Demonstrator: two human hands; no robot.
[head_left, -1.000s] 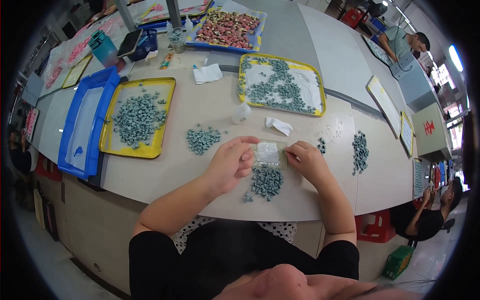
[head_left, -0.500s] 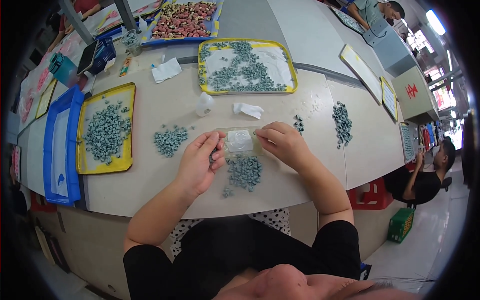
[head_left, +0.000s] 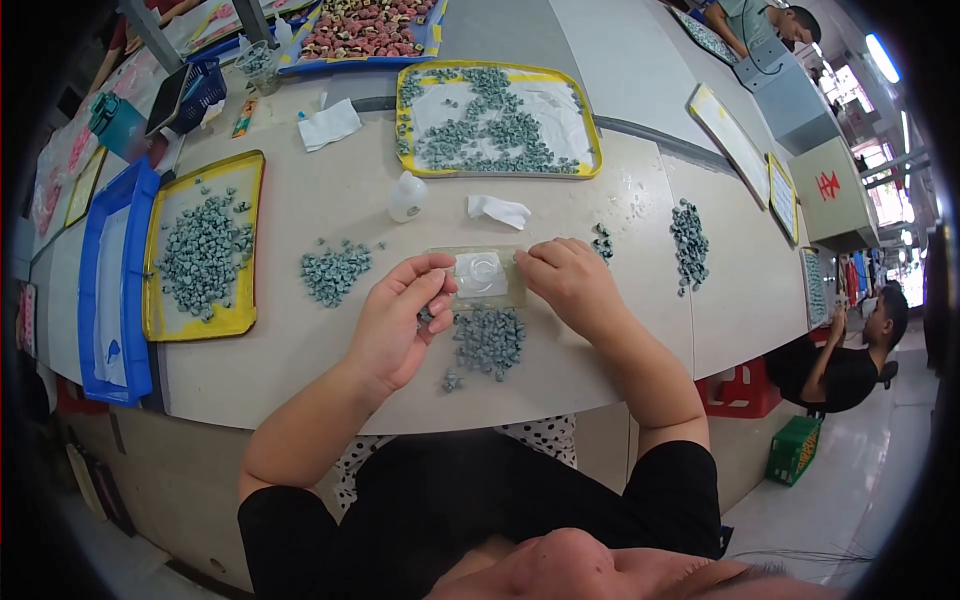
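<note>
A flat translucent plate [head_left: 514, 293] lies before me, a white square with a clear round dish [head_left: 482, 277] on it. My left hand [head_left: 405, 315] is closed at its left side, thumb against forefinger, and small grey-green pieces show among the curled fingers. My right hand [head_left: 567, 282] is closed in a pinch at the plate's upper right edge; whatever its fingertips hold is hidden. Just below the plate lies a heap of small grey-green pieces [head_left: 490, 343]. Another heap of grey-green pieces [head_left: 336, 272] sits left of my left hand.
Beyond the plate stand a white squeeze bottle [head_left: 407, 198] and a crumpled tissue [head_left: 498, 211]. A yellow-rimmed tray [head_left: 500, 172] of pieces lies farther back. Left are another yellow-rimmed tray [head_left: 253, 240] and a blue tray [head_left: 97, 290]. More pieces [head_left: 689, 245] lie at right.
My right hand's fingertips have shifted slightly right along the plate's edge. My left hand stays closed beside the plate. The whole view has shifted slightly.
</note>
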